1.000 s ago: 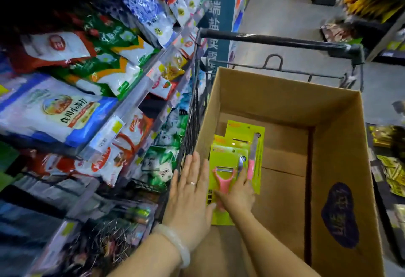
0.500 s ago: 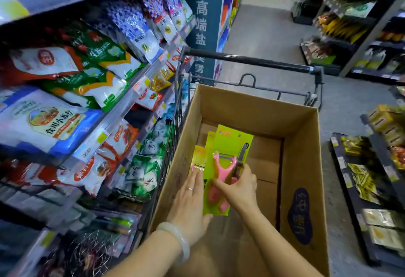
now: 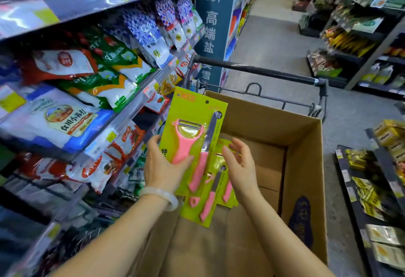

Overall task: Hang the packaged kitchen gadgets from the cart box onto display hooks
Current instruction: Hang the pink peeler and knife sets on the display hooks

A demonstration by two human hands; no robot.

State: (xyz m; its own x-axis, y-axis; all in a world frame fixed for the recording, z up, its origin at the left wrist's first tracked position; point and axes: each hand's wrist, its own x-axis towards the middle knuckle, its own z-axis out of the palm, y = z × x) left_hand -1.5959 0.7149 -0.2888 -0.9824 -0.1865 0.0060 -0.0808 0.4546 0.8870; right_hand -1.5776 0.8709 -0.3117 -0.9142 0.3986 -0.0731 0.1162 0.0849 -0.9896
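My left hand (image 3: 163,167) pinches the lime-green carded pink peeler-and-knife pack (image 3: 192,136), long axis upright, hang hole topmost; right hand (image 3: 240,167) open beside it.

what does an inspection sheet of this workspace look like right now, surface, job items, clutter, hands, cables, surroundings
surface: open cardboard box sitting in a shopping cart; bare box floor visible at right.
job's things: top green peeler-and-knife pack lifted above the box; more green packs fanned out under it.
clutter: nothing seen inside the box besides the packs.
grippers: left hand grips the top pack, thumb on the pink peeler; right hand open beside the packs, contact unclear.
cables: nothing seen.
surroundings: shelves of bagged food on the left, aisle floor ahead, low racks on the right; no display hooks clearly visible.
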